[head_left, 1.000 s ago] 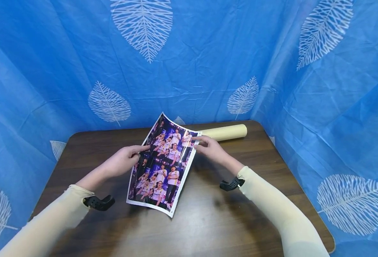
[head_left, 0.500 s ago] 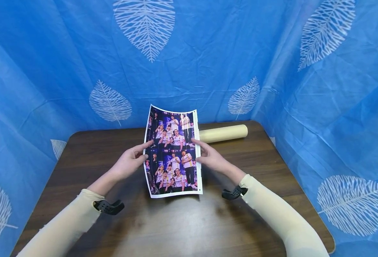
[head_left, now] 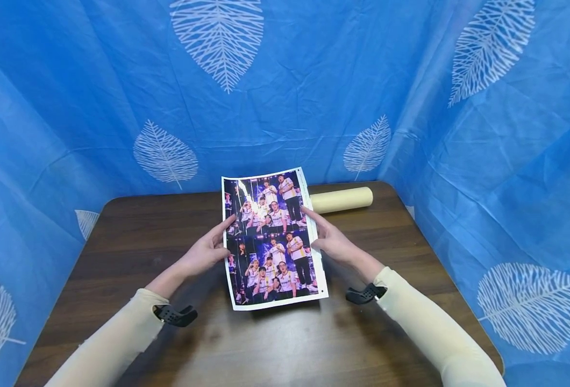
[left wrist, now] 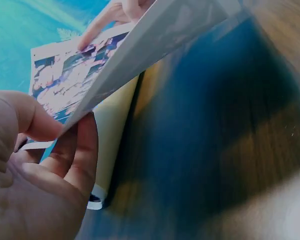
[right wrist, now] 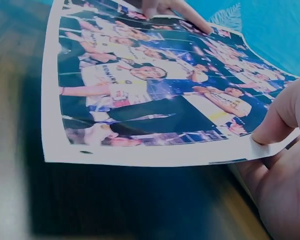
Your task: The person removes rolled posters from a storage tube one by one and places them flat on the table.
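A glossy photo print (head_left: pixel 270 258) with a white border carries the same group picture twice, one above the other. It is held up off the table between both hands. My left hand (head_left: pixel 205 252) pinches its left edge, thumb on the printed face and fingers behind, as the left wrist view shows (left wrist: pixel 45 170). On the opposite edge my right hand (head_left: pixel 335 242) pinches the border, with the thumb on top in the right wrist view (right wrist: pixel 285 130). The sheet bows slightly, and light glares off its upper part. Behind it a cream paper roll (head_left: pixel 343 200) is partly hidden.
The brown wooden table (head_left: pixel 135 236) has rounded corners. A blue curtain (head_left: pixel 290 97) with white leaf prints stands along its back and sides. The paper roll lies near the table's back edge, right of centre. A black wrist mount (head_left: pixel 176 315) sits on each forearm.
The print has turned from a slant to nearly upright, then shifted slightly right and tipped flatter. Both hands have moved with it, and the left now has its thumb on the edge. The roll stays put.
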